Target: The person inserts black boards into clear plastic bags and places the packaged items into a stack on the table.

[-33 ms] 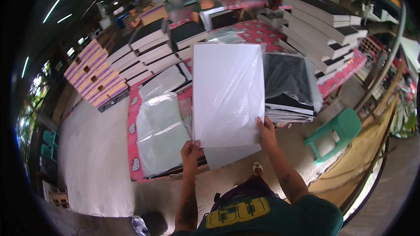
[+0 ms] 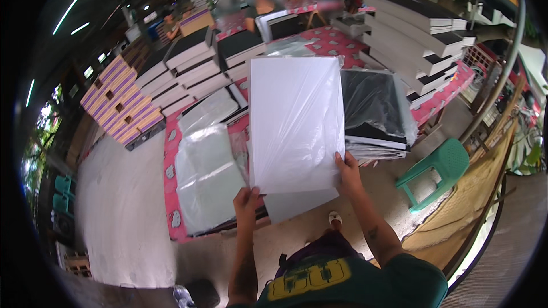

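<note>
Both of my hands hold up a white sheet in a clear, glossy plastic sleeve (image 2: 295,120) above the table. My left hand (image 2: 246,202) pinches its lower left corner, while my right hand (image 2: 348,172) grips the right edge a little higher, thumb on top. Flat clear plastic sleeves (image 2: 208,179) lie on the table to the left of it. On its right is a pile of black sheets in plastic (image 2: 371,100). Below the held sheet, part of another pale sheet (image 2: 299,205) shows at the table's near edge; the rest is hidden.
A pink patterned cloth (image 2: 173,194) covers the table. Thick black-topped stacks (image 2: 194,51) stand behind, and taller ones (image 2: 422,40) at the right. Yellow and purple stacks (image 2: 120,100) are at far left. A green stool (image 2: 436,171) stands near right. A person (image 2: 262,8) is across the table.
</note>
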### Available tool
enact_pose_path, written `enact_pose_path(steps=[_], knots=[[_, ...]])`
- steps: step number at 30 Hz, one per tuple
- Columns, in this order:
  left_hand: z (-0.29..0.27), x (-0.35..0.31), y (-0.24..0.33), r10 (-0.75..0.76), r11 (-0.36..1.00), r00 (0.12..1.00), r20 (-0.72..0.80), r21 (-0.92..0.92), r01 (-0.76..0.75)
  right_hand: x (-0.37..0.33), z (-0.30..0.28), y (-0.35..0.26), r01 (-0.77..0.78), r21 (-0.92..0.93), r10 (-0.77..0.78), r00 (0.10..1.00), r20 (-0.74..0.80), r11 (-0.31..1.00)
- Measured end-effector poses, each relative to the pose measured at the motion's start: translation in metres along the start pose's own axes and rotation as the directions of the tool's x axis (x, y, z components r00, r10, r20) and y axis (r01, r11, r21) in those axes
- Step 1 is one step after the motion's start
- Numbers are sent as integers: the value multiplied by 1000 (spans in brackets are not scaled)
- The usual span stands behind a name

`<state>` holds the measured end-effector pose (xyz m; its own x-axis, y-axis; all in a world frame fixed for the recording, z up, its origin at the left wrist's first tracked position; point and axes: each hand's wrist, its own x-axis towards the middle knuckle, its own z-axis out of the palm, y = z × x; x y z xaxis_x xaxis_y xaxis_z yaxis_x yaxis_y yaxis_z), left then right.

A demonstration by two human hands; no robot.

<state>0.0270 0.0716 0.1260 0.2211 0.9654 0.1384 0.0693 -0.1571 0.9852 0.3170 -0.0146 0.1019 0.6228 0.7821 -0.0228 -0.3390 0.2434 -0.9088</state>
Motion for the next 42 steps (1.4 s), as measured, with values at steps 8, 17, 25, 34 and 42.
enact_pose_path(steps=[8, 17, 25, 34, 42], knots=[[-107, 15, -76, 275, 519, 961, 7, 841, -154, 60, -89, -88, 116, -61, -123, 983, -139, 991], [-143, 35, -94, 199, 694, 979, -55, 713, -101, 133, -187, -119, 65, -857, -542, 798, -263, 511], [-66, 22, -19, 115, 987, 982, -152, 129, -95, -34, 50, 6, 33, -492, 337, 688, 642, 870], [17, -24, 9, 56, 975, 997, -44, 217, -45, -57, 110, 54, -294, -134, 318, 776, 544, 946], [14, -19, 24, 32, 992, 999, -3, -119, -32, -72, 104, 14, -290, 28, 233, 817, 527, 957]])
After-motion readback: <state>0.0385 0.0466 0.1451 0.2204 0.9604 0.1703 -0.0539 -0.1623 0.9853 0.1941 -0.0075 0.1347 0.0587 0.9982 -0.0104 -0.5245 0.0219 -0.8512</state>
